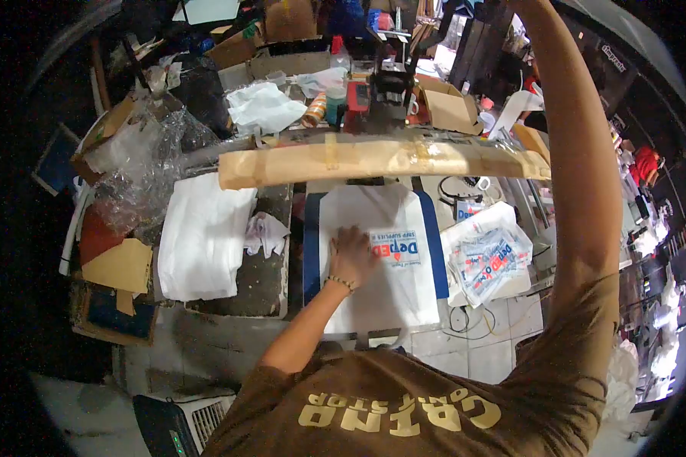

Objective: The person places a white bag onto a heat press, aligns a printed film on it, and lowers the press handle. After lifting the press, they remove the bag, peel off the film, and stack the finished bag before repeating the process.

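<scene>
Pressing flat with the left hand (351, 257), fingers spread, on the white bag (381, 266) lying centre on the blue pad (311, 244). Reaching up at one o'clock with the right arm (hand out of sight, grip impossible to tell). Risking a burnt hand, likely, should the taped upper plate (381, 161) at twelve o'clock drop; risking a smudged print (396, 250) too.

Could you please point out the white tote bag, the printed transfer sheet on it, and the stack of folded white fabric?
white tote bag (389, 297), head view, bare lower panel.
printed transfer sheet (398, 249), head view, red lettering.
stack of folded white fabric (202, 240), head view, top middle.
</scene>
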`<state>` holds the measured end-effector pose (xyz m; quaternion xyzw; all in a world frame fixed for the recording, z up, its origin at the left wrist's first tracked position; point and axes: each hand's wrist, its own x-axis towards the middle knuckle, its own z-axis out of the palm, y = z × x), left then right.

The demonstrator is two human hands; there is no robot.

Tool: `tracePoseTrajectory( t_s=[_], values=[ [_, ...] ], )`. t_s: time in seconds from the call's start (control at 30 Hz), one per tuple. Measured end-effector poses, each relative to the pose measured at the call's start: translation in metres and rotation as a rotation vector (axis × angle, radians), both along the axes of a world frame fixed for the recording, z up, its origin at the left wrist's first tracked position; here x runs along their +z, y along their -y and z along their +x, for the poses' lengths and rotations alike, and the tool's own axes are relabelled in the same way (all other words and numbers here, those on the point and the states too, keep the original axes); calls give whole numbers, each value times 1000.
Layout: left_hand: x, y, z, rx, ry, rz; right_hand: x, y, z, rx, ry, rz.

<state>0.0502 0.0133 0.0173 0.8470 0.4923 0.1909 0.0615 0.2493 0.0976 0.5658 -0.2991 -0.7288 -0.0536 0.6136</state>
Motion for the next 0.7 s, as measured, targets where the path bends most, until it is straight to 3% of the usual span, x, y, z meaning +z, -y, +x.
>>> tracePoseTrajectory(
  t_s=[0.07,0.17,0.23,0.3,0.37,0.43,0.47,0.53,0.57,0.63,0.67,0.7],
  values=[
    [-26,-5,-19,-144,41,81,3,1,0,-58,-14,6],
    [-7,-21,-48,-266,232,72,2,15,-15,-221,-135,-63],
    [13,-39,-99,-293,512,-267,9,11,-4,-97,-189,-101],
    [47,-60,-152,-93,302,-221,10,9,1,-153,-234,-47],
    [-5,-132,-212,-150,479,354,-1,30,-7,-4,-320,-99],
    [98,-132,-224,142,595,-224,3,72,28,982,209,-489],
    [121,-150,-222,119,565,-88,-8,73,21,977,208,-485],
    [154,-190,-203,39,510,105,-32,70,2,221,-511,-185],
    [167,-210,-184,-18,485,162,-40,79,-1,212,-512,-180],
    [186,-245,-140,-426,485,365,-58,99,-8,184,-300,-44],
    [193,-260,-115,-450,310,287,-70,108,-15,-270,20,187],
    [199,-271,-90,-471,134,214,-72,119,-14,-219,-138,49]
  ],
)
